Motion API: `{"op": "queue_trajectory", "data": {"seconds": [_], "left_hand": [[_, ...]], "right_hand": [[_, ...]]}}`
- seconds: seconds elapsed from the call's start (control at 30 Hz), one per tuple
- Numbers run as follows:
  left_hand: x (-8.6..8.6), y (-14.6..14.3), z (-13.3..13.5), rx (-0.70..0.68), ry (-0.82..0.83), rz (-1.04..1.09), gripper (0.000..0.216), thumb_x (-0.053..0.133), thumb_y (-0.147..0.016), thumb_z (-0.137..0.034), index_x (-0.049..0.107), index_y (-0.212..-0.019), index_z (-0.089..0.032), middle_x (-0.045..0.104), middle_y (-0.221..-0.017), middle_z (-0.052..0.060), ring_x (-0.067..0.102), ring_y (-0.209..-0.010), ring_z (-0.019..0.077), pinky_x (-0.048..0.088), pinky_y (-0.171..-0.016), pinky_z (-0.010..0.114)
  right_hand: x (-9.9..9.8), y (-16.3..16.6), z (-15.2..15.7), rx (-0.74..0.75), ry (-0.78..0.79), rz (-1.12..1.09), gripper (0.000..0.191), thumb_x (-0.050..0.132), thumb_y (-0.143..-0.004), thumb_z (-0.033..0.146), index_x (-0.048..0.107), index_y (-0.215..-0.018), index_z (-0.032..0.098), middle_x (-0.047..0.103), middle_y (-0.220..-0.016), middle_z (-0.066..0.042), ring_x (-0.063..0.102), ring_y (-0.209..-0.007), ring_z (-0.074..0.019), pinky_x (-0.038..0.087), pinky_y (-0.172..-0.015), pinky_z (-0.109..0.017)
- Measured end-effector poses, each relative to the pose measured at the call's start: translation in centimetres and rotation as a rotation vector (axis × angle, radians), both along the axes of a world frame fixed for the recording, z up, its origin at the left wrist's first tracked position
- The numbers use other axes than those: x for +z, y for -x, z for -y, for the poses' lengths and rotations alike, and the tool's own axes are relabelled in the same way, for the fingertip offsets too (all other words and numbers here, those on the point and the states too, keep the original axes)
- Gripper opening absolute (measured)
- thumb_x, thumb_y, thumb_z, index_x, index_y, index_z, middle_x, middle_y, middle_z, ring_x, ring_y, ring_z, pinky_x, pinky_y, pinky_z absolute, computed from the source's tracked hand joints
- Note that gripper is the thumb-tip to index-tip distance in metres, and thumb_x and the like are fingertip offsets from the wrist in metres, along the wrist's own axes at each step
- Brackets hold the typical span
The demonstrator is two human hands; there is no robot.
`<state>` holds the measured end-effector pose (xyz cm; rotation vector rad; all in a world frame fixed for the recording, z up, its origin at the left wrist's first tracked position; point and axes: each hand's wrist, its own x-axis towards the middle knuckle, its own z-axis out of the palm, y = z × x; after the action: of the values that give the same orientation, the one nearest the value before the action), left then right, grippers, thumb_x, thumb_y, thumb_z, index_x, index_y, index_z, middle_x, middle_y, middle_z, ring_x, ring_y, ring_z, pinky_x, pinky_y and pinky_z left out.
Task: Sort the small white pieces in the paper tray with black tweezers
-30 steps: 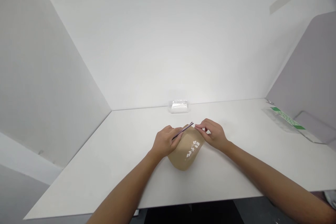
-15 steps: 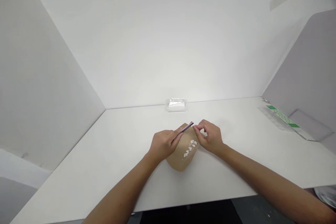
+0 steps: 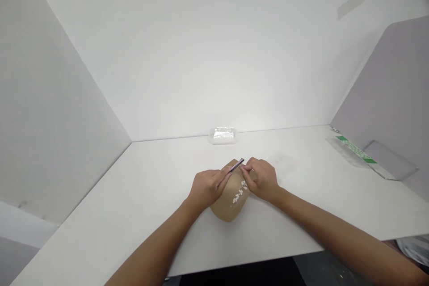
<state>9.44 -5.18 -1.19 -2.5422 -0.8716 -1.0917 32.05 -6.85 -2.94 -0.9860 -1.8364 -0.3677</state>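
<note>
My left hand (image 3: 207,186) is closed on a thin dark strip with pale pinkish edges (image 3: 237,165), which pokes out up and to the right from between thumb and fingers. Just beside the strip's tip, my right hand (image 3: 263,179) is pinched; whatever its fingertips hold is too small to name. Beneath both hands lies a brown sheet or board with rounded corners (image 3: 223,209), partly covered by them. Several small white pieces (image 3: 238,194) form a slanting line on its right side.
A clear container with a shiny top (image 3: 223,136) stands at the back against the wall. To the right, a transparent case with a green-and-white band (image 3: 357,149) lies by the grey side panel (image 3: 392,94). The white table's (image 3: 147,205) front edge runs below my forearms.
My right hand has shifted slightly left and down, closer over the brown sheet and the white pieces. My left hand still grips the strip. The whole view has moved a little.
</note>
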Motion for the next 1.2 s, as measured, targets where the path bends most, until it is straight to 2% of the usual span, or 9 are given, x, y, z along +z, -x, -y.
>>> {"op": "queue_trajectory", "data": {"seconds": [0.07, 0.23, 0.4, 0.57, 0.67, 0.8, 0.97, 1.07, 1.2], "left_hand": [[0.0, 0.0, 0.0, -0.003, -0.017, -0.009, 0.028, 0.049, -0.104, -0.025, 0.07, -0.122, -0.027, 0.057, -0.056, -0.005, 0.048, -0.05, 0.0094, 0.028, -0.051, 0.025], [0.3, 0.0, 0.2, 0.022, -0.017, -0.009, 0.034, 0.05, -0.104, -0.023, 0.064, -0.135, -0.028, 0.055, -0.056, -0.006, 0.046, -0.049, 0.0095, 0.026, -0.05, 0.025], [0.2, -0.3, 0.1, 0.004, -0.019, -0.006, 0.026, 0.052, -0.103, -0.025, 0.071, -0.121, -0.025, 0.054, -0.054, -0.006, 0.045, -0.048, 0.0096, 0.025, -0.05, 0.024], [0.1, -0.7, 0.1, 0.043, -0.021, 0.01, 0.036, 0.05, -0.104, -0.025, 0.063, -0.138, -0.028, 0.055, -0.053, -0.007, 0.045, -0.046, 0.0092, 0.025, -0.05, 0.025], [-0.1, -0.8, 0.2, 0.056, -0.042, -0.016, 0.03, 0.051, -0.104, -0.026, 0.069, -0.128, -0.027, 0.055, -0.052, -0.007, 0.045, -0.046, 0.0091, 0.026, -0.05, 0.025], [-0.4, -1.0, 0.4, 0.1, -0.061, 0.015, 0.024, 0.052, -0.104, -0.027, 0.071, -0.118, -0.025, 0.057, -0.052, -0.006, 0.044, -0.045, 0.0092, 0.025, -0.049, 0.025], [-0.3, -1.3, 0.8, 0.109, -0.11, 0.025, 0.019, 0.054, -0.103, -0.027, 0.071, -0.109, -0.024, 0.053, -0.049, -0.006, 0.042, -0.044, 0.0085, 0.023, -0.049, 0.026], [-0.1, -1.3, 1.1, 0.153, -0.09, 0.013, 0.021, 0.052, -0.104, -0.027, 0.07, -0.113, -0.026, 0.052, -0.049, -0.007, 0.04, -0.043, 0.0087, 0.022, -0.049, 0.026], [0.2, -1.3, 1.6, 0.155, -0.099, 0.003, 0.022, 0.053, -0.103, -0.027, 0.07, -0.117, -0.028, 0.051, -0.049, -0.007, 0.039, -0.042, 0.0091, 0.022, -0.048, 0.027]], "right_hand": [[0.0, 0.1, 0.1, 0.021, 0.012, 0.029, 0.014, 0.062, -0.095, 0.019, 0.055, -0.084, 0.024, 0.061, -0.07, 0.001, 0.052, -0.061, -0.0153, 0.037, -0.062, -0.032], [0.0, 0.3, 0.0, -0.054, -0.006, -0.055, 0.014, 0.062, -0.095, 0.019, 0.055, -0.084, 0.023, 0.062, -0.07, 0.001, 0.051, -0.059, -0.015, 0.037, -0.063, -0.033], [0.2, 0.5, 0.1, 0.027, 0.045, -0.015, 0.016, 0.06, -0.096, 0.02, 0.053, -0.083, 0.024, 0.062, -0.07, 0.0, 0.053, -0.061, -0.0158, 0.04, -0.066, -0.034], [0.7, 0.6, 0.0, -0.052, 0.035, -0.078, 0.016, 0.058, -0.097, 0.02, 0.053, -0.082, 0.024, 0.061, -0.068, 0.001, 0.053, -0.059, -0.0151, 0.04, -0.066, -0.033], [0.9, 0.6, -0.1, 0.01, 0.059, -0.042, 0.016, 0.059, -0.095, 0.019, 0.052, -0.082, 0.024, 0.062, -0.069, 0.002, 0.054, -0.059, -0.015, 0.04, -0.068, -0.033], [1.2, 0.6, -0.2, -0.059, 0.057, -0.107, 0.018, 0.058, -0.097, 0.02, 0.05, -0.08, 0.024, 0.061, -0.067, 0.001, 0.054, -0.06, -0.0155, 0.04, -0.068, -0.034], [1.1, 0.5, -0.1, 0.035, 0.151, -0.064, 0.019, 0.056, -0.098, 0.022, 0.049, -0.08, 0.024, 0.06, -0.066, 0.002, 0.052, -0.057, -0.0145, 0.042, -0.07, -0.035], [1.2, 0.4, -0.1, -0.015, 0.151, -0.112, 0.02, 0.055, -0.1, 0.025, 0.049, -0.081, 0.024, 0.061, -0.067, 0.001, 0.055, -0.06, -0.0157, 0.042, -0.071, -0.036], [1.7, 0.5, 0.1, 0.096, 0.22, -0.11, 0.021, 0.055, -0.1, 0.025, 0.048, -0.079, 0.024, 0.062, -0.068, 0.002, 0.055, -0.059, -0.0147, 0.044, -0.072, -0.035]]}}
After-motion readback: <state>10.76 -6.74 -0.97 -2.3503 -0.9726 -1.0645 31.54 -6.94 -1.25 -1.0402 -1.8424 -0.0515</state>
